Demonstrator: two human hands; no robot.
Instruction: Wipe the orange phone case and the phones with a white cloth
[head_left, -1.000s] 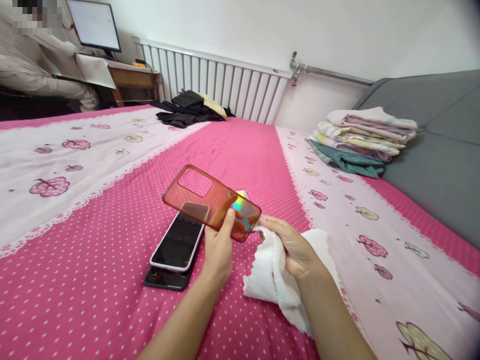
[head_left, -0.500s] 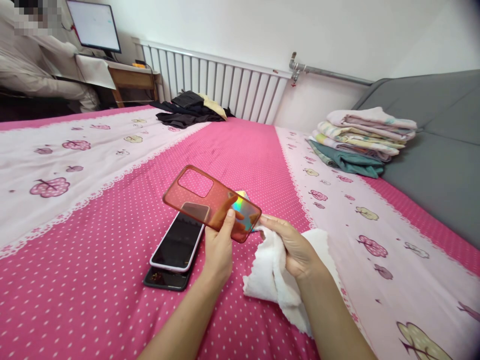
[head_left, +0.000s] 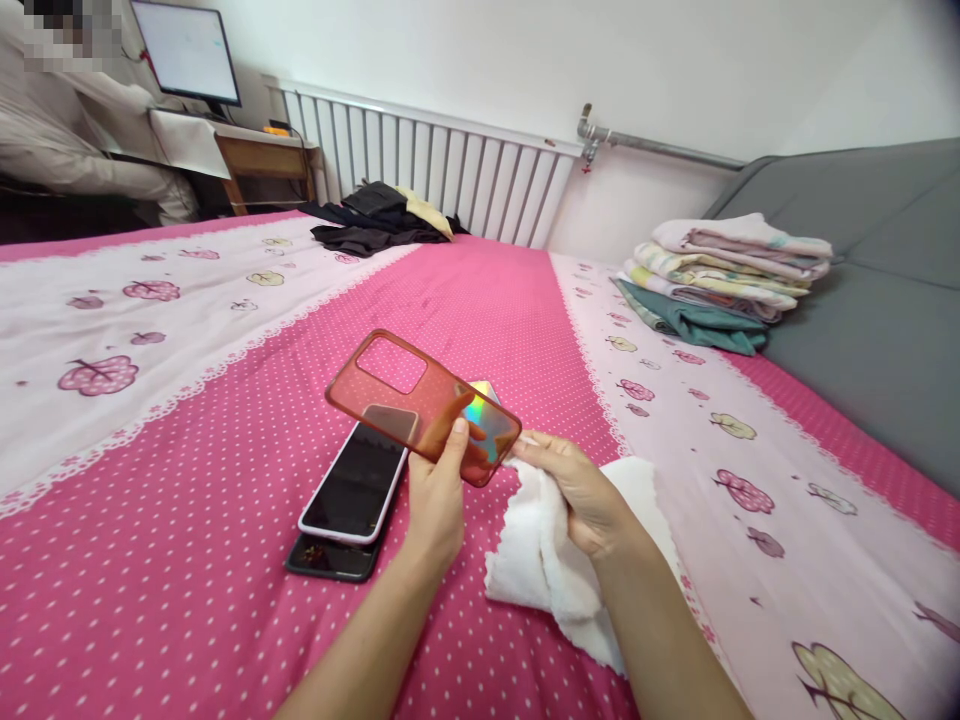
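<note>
My left hand [head_left: 437,496] pinches the near end of a see-through red phone case [head_left: 420,403] and holds it tilted above the bed. My right hand [head_left: 582,487] is closed on a white cloth [head_left: 545,560], its fingertips close to the case's near corner. Under the case lie a phone with a pink rim [head_left: 355,483], stacked on a black phone [head_left: 330,556], and an iridescent item [head_left: 482,412] partly hidden by the case. All rest on a pink dotted bedspread [head_left: 225,520].
A stack of folded cloths [head_left: 720,280] sits at the right by a grey headboard [head_left: 877,320]. Dark clothes [head_left: 379,222] lie at the far edge before a white radiator [head_left: 442,165]. A seated person [head_left: 67,140] is at a desk with a monitor [head_left: 187,52], far left.
My right hand with the cloth has edged slightly left toward the case's near corner. The case and left hand have barely moved.
</note>
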